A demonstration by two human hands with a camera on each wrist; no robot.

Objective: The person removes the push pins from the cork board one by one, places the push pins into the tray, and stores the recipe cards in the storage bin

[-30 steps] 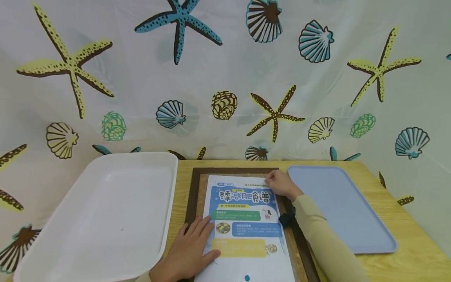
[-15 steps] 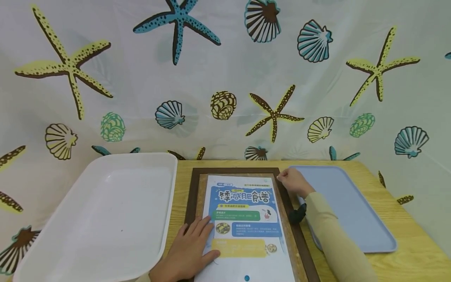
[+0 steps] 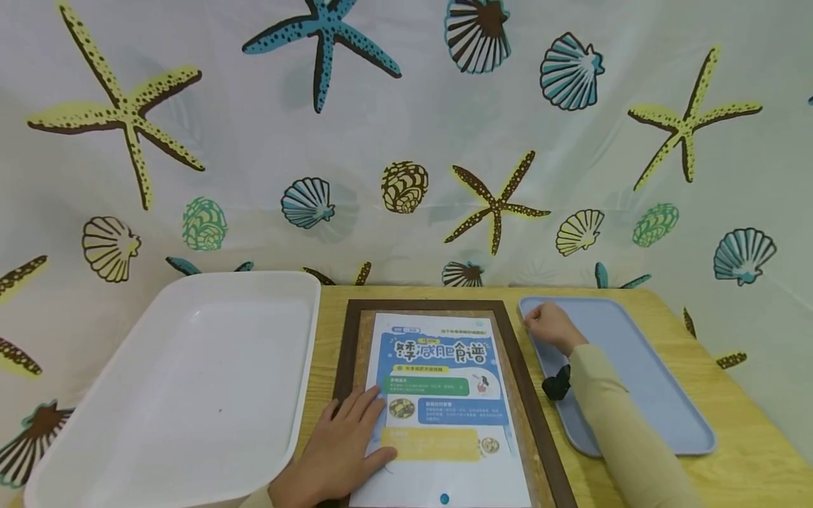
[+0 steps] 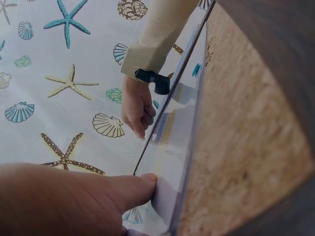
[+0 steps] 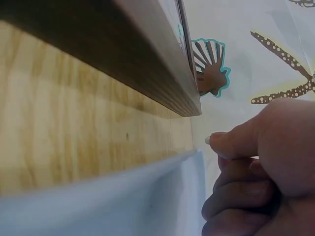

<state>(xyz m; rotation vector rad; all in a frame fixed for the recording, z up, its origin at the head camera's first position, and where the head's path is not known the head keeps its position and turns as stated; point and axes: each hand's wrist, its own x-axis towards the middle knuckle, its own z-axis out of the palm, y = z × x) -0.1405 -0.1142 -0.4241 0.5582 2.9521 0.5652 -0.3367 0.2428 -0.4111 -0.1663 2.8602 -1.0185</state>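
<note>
A printed poster in blue, green and yellow lies on a dark-framed cork board. My left hand rests on the poster's left edge, fingers straight and spread. In the left wrist view its thumb lies along the sheet's edge. A blue push pin sits at the poster's lower middle; a pale, clear-looking pin shows at its upper right corner. My right hand is over the upper left rim of the blue tray, fingers curled. The right wrist view shows nothing gripped, only a pale thumb tip.
A large white tray stands to the left of the board. The shallow blue tray lies to the right on the wooden table. Behind the table hangs a white cloth printed with shells and starfish.
My right hand has left the poster's upper right corner and moved right, over the blue tray's rim. A pin now shows at that corner. My left hand has stayed in place.
</note>
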